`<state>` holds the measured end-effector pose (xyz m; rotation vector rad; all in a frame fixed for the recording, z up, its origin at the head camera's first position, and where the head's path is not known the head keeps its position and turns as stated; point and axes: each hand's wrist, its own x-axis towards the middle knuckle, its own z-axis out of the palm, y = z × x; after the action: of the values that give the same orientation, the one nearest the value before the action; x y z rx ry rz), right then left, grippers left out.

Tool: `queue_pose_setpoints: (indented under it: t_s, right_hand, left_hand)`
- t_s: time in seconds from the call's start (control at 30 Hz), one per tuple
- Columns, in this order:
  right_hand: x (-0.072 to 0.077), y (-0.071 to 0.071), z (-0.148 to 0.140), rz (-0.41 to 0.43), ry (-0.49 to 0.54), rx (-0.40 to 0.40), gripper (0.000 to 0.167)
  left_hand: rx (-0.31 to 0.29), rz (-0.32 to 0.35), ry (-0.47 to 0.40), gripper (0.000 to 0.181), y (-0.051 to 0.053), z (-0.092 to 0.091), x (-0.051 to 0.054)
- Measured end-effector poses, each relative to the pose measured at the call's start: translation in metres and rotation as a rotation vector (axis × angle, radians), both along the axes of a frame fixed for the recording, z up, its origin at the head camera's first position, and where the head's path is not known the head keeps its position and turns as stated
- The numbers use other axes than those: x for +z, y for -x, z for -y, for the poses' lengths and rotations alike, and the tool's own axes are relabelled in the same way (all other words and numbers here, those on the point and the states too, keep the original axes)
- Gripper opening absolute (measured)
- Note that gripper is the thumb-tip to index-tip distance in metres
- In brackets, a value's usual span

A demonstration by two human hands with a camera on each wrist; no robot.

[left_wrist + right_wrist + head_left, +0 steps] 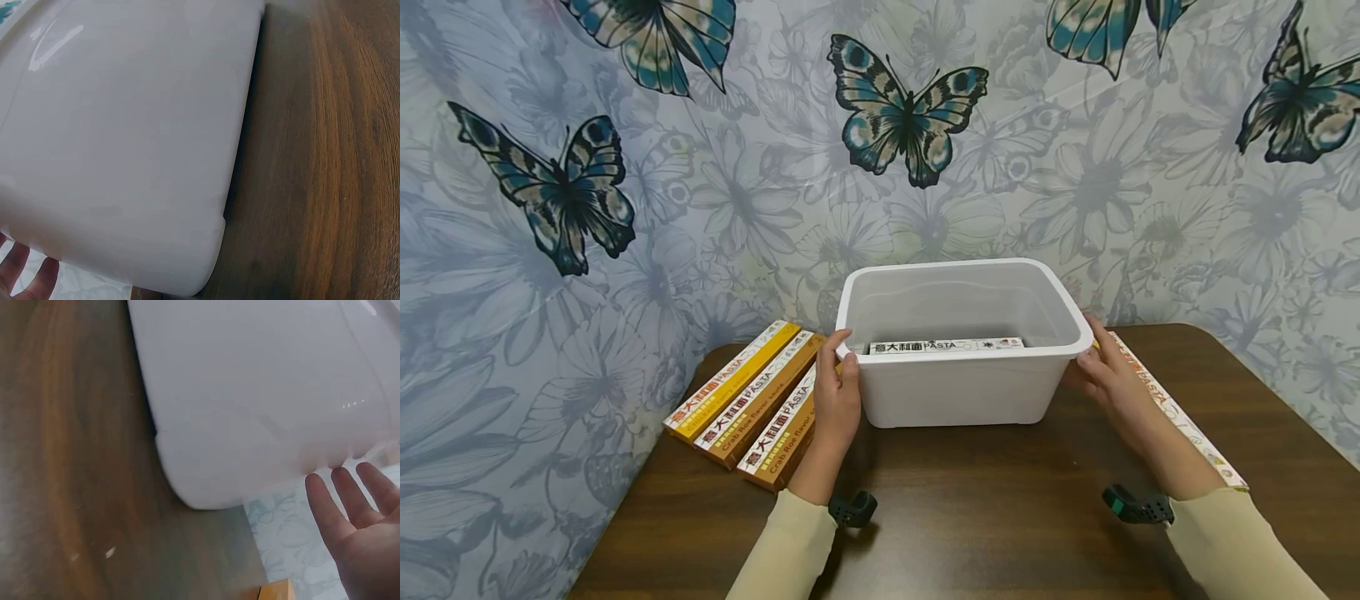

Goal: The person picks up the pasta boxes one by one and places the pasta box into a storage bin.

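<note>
A white plastic storage bin (955, 387) stands between both hands, at the back of the table. My left hand (837, 398) holds its left end by the rim; in the left wrist view, fingers (42, 281) reach the wall beneath. At the other end my right hand (1108, 375) holds the bin near the rim, fingertips (340, 478) against its side in the right wrist view. Inside lies a pasta box (946, 345), white face showing. A yellow pasta box (733, 379) and two brown ones, the middle box (760, 400) and the nearest box (781, 433), lie left of the bin.
Another long box (1180, 412) with a white face lies to the right, partly behind the right hand and forearm. The dark wooden table (985, 517) meets a wall (737, 208) papered with butterflies and flowers. Each wrist wears a black band.
</note>
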<state>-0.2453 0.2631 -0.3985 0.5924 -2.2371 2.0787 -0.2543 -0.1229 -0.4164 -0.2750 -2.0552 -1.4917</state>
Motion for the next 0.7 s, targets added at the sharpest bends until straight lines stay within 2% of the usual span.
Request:
queue_pose_setpoints:
  t_s: [0.13, 0.3, 0.53, 0.6, 0.7]
  right_hand:
    - [-0.012, -0.009, 0.000, -0.097, -0.110, -0.061, 0.075]
    - [-0.019, -0.022, -0.008, -0.157, -0.209, -0.163, 0.076]
    - [-0.023, -0.040, -0.025, -0.181, -0.395, -0.457, 0.069]
    - [-0.025, -0.044, -0.030, -0.179, -0.416, -0.521, 0.067]
    - [-0.030, -0.050, -0.038, -0.177, -0.436, -0.575, 0.065]
  left_hand:
    - [0.011, 0.008, 0.003, 0.042, 0.000, 0.000, 0.000]
    - [0.020, 0.015, 0.006, 0.042, 0.000, -0.001, 0.000]
    - [0.003, 0.018, 0.001, 0.043, 0.000, 0.000, 0.000]
    - [-0.001, 0.022, 0.001, 0.043, 0.000, 0.000, 0.000]
    - [-0.004, 0.029, 0.000, 0.043, 0.000, 0.000, 0.000]
